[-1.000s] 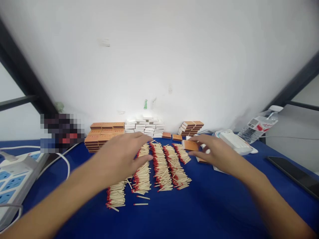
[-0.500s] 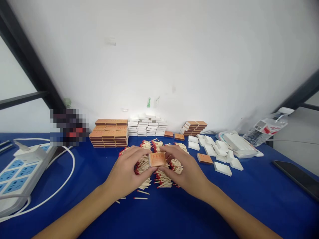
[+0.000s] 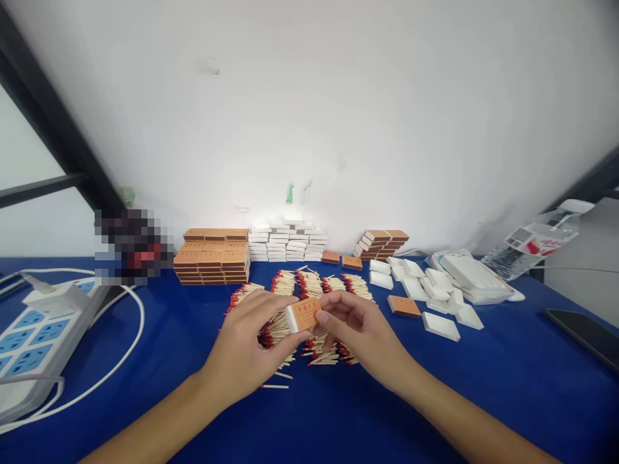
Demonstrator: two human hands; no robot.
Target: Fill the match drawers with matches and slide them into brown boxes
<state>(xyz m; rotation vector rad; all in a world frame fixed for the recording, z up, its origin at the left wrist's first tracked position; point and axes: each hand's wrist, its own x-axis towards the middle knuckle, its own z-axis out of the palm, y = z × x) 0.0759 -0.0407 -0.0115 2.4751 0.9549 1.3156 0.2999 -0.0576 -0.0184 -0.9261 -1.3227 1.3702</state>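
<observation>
Pinching orange matchbox [image 3: 304, 315]: left fingers [image 3: 291, 343], right fingers [image 3: 337, 327] | blue tabletop [image 3: 309, 422] | white wall [image 3: 367, 103] behind

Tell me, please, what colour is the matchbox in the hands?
The matchbox is orange with red lettering, and white at one end; best in the head view.

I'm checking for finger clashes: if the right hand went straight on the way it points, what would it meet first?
The matchbox, which the right hand touches; beyond it, probably the left hand, though depth is unclear.
</observation>
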